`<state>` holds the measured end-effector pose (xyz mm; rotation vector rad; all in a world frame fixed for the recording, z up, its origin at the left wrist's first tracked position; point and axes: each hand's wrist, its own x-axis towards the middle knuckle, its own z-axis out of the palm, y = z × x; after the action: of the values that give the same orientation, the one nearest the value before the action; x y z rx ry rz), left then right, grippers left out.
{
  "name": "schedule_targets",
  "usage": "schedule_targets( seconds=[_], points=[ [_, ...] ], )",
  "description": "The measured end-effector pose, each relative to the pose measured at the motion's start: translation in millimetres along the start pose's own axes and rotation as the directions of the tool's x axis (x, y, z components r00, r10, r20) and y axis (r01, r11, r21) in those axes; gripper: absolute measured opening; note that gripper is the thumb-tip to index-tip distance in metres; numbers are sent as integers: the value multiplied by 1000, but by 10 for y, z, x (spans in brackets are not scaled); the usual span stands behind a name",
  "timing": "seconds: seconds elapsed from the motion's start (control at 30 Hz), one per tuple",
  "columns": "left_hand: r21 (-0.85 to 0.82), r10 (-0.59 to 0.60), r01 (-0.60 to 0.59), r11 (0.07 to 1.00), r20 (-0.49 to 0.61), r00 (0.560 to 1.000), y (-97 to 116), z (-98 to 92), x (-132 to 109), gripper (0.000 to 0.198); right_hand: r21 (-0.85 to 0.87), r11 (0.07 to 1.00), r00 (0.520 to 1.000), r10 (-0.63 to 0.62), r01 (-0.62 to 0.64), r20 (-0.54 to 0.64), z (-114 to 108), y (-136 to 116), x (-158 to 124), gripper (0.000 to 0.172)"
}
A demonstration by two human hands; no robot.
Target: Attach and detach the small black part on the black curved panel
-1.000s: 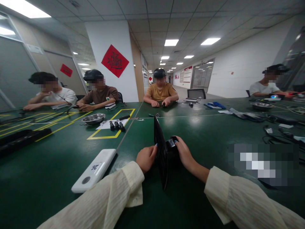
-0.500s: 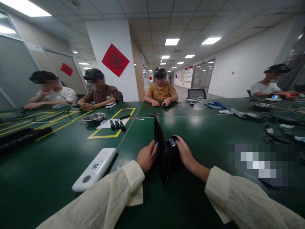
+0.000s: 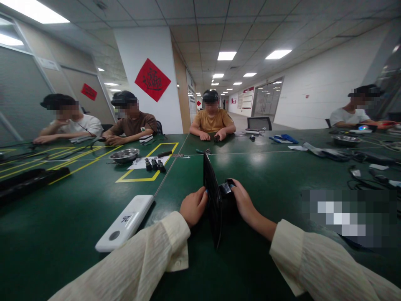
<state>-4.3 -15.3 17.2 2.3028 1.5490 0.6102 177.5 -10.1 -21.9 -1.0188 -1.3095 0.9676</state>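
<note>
A thin black panel [image 3: 213,205] stands on its edge upright in front of me, seen almost side-on. My left hand [image 3: 193,207] is closed against its left face, thumb on top, the fingertips partly hidden. On the panel's right side sits a dark block with a shiny piece [image 3: 225,188]. My right hand [image 3: 242,200] is closed round this block, its thumb near the top. Whether block and panel are joined I cannot tell. To the left of my left hand a white power bank [image 3: 127,223] marked 26 lies on the green table [image 3: 175,271].
Several people sit round the table. A metal bowl [image 3: 124,155] and several small black parts [image 3: 155,164] on paper lie by yellow tape at the left. A long black tray [image 3: 31,182] is at far left. Cables [image 3: 365,184] and grey bags [image 3: 326,151] lie at the right.
The view has shifted very slightly. Both hands keep the same hold on the panel and block.
</note>
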Motion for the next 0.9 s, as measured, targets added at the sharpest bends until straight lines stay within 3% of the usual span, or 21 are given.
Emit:
schedule_targets(
  seconds=[0.23, 0.47, 0.67, 0.9],
  points=[
    [8, -10, 10, 1000, 22, 1000, 9, 5, 1, 43, -7, 1000, 1000, -24, 24, 0, 16, -34, -12, 33],
    [14, -11, 10, 1000, 27, 1000, -18, 33, 16, 37, 1, 1000, 1000, -14, 14, -17, 21, -3, 2, 33],
    [19, 5, -5, 1000, 27, 1000, -28, 39, 20, 45, 7, 1000, 1000, -14, 14, 0, 10, -2, 5, 33],
    [5, -59, 59, 998, -32, 998, -1, 45, -13, 33, 26, 1000, 1000, 0, 0, 5, 19, -26, -6, 34]
  ],
)
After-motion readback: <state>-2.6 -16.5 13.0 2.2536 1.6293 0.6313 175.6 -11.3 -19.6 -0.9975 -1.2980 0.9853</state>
